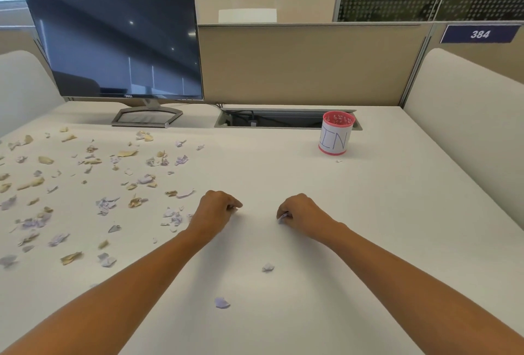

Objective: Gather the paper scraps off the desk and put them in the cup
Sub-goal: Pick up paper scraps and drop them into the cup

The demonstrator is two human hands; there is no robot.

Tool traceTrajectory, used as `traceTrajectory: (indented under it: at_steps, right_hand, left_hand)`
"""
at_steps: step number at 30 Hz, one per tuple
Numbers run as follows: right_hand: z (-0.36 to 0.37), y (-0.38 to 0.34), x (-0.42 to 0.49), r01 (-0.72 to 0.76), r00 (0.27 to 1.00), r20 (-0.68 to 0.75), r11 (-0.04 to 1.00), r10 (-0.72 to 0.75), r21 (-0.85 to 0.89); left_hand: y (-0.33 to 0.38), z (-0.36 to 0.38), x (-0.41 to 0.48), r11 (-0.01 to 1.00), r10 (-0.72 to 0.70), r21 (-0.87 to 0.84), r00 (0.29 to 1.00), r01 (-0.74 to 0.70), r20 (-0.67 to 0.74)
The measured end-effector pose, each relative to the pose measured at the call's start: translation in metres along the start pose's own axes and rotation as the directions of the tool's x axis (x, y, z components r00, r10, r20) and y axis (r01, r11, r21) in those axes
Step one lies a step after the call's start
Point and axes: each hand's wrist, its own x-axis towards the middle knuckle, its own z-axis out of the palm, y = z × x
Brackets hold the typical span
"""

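Scraps, where do they lie?
Lilac and tan, strewn over the left half of the desk; two more sit between the forearms.
And the hands?
Right hand pinches a lilac scrap; left hand is curled, a pale bit at its fingertips.
The cup?
Pink, upright, far right by the cable tray, well apart from both hands.
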Motion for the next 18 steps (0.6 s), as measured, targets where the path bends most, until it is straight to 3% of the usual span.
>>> traceTrajectory:
  at_steps: [11,18]
  right_hand:
    - [-0.067,0.069,0.02,-0.149,0.973,-0.18,0.989,0.142,-0.027]
    - [-0.116,0.108,0.046,-0.297,0.892,-0.361,0.955,0.271,-0.016]
  left_hand:
    - [0.086,0.007,0.091,0.977,-0.041,-0.202,0.993,0.063,0.108]
    - [0.152,0.014,0.161,0.924,-0.015,-0.381,0.997,0.044,0.078]
